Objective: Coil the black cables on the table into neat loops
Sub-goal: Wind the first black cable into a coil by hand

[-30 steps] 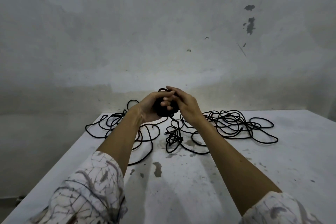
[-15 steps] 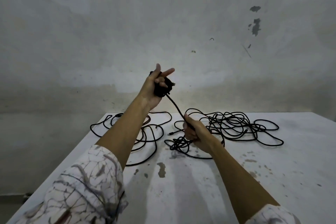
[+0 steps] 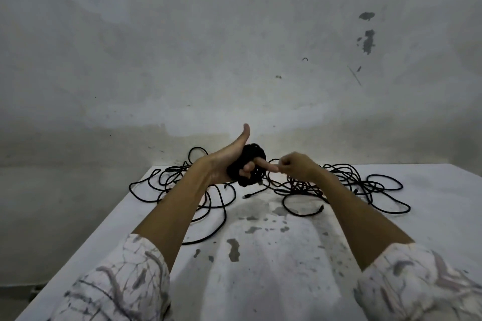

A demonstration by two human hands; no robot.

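The left hand (image 3: pixel 229 164) is holding up a tight black cable bundle (image 3: pixel 249 168) above the far part of the white table (image 3: pixel 273 268). The bundle is sitting against the palm, with the lower fingers curling round it from below, the thumb sticking straight up behind it and the index finger pointing out to the right across its front. The right hand (image 3: pixel 297 167) is hovering just to the right of that index fingertip, its fingers curling in toward the thumb as if pinching; the cable strand between them is too thin to make out, so whether it is gripping anything cannot be told.

Below and beyond both hands, loose black cables are lying on the table. One tangle of cable (image 3: pixel 182 190) is spreading out under and to the left of the left wrist, with a long loop running toward the person beneath the left forearm. A second, denser tangle (image 3: pixel 352 185) is lying under and to the right of the right hand, its outer loops reaching far to the right. A loose cable end with a connector (image 3: pixel 247 195) is resting on the table just below the bundle, between the two tangles. Patterned white sleeves (image 3: pixel 125 284) are covering both forearms near the camera.
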